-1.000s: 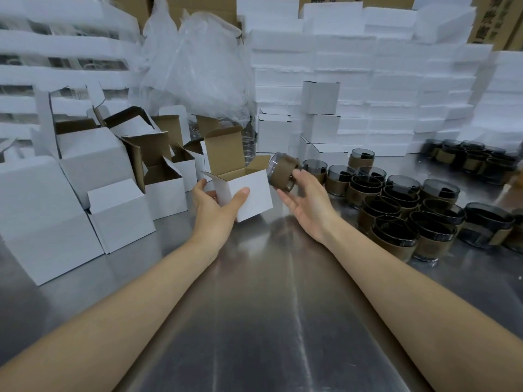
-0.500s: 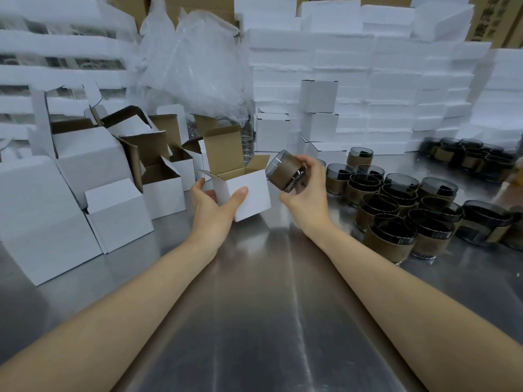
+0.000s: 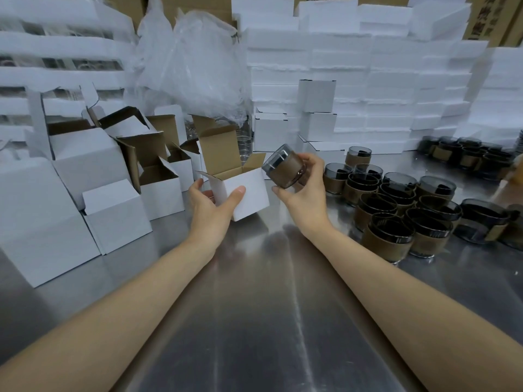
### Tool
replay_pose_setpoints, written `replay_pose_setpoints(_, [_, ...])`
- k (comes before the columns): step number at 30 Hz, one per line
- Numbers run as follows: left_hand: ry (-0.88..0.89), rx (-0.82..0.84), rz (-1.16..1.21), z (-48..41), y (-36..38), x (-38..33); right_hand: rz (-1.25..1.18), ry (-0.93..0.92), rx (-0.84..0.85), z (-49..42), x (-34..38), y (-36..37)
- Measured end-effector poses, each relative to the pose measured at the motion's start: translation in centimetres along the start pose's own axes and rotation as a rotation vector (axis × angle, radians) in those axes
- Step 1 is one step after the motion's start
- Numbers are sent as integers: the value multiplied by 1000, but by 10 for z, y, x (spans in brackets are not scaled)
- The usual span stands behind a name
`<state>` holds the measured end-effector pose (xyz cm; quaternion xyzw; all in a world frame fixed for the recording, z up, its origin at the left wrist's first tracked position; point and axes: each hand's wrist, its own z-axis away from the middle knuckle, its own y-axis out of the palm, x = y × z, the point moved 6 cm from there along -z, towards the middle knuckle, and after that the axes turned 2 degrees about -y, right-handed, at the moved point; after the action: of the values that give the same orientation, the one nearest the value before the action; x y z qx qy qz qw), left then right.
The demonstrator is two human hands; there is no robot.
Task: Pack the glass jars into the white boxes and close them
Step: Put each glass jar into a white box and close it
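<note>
Just above frame centre, the right hand (image 3: 304, 198) grips a smoky glass jar with a brown paper sleeve (image 3: 285, 169) between thumb and fingers; the jar is tilted, its axis slanting and its mouth facing the upper left, just right of the small white cardboard box with raised brown-lined flaps (image 3: 243, 190); the left hand (image 3: 210, 212) clasps that box's near corner on the steel table (image 3: 254, 321).

Both forearms run bare to the frame's edge, the left hand (image 3: 209, 210) and right hand (image 3: 304, 199) ungloved.
</note>
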<state>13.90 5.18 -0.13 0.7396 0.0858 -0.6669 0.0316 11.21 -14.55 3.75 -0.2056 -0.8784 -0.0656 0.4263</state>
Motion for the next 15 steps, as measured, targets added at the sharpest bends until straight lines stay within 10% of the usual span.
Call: replay_pose_setpoints(15, [-1, 15, -12, 3, 1, -3, 214, -109, -120, 2, 8, -6])
